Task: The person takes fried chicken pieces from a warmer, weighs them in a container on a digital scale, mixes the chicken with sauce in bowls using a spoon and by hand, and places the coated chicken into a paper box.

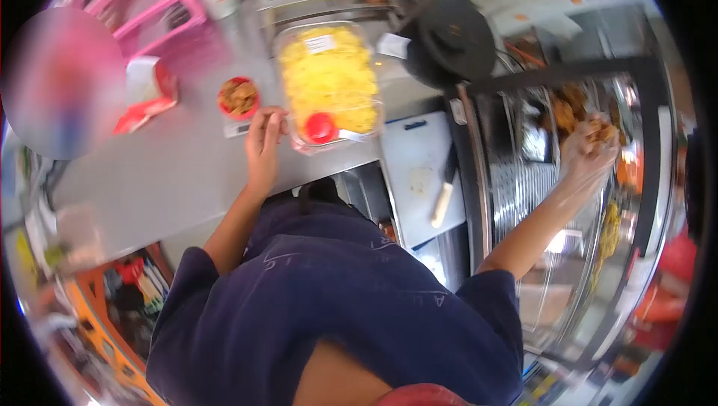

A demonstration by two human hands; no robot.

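My left hand (265,144) is just above the steel counter (179,182), its fingers bent and close together beside a red cup (239,98) filled with brown fried pieces. The cup stands on a small white scale (236,130). Right of that hand lies a clear tray of yellow food (329,77) with a red round object (321,128) on it. My right hand (591,148), in a clear plastic glove, reaches into a glass display case (553,81) and grips a brown fried piece (600,132). More fried pieces (566,107) lie beside it.
A white cutting board (420,174) carries a knife with a pale handle (442,205). Behind it stands a black lidded pot (452,40). Pink racks (153,2) and a red-and-white packet (149,92) are at the upper left. The case's dark frame surrounds my right arm.
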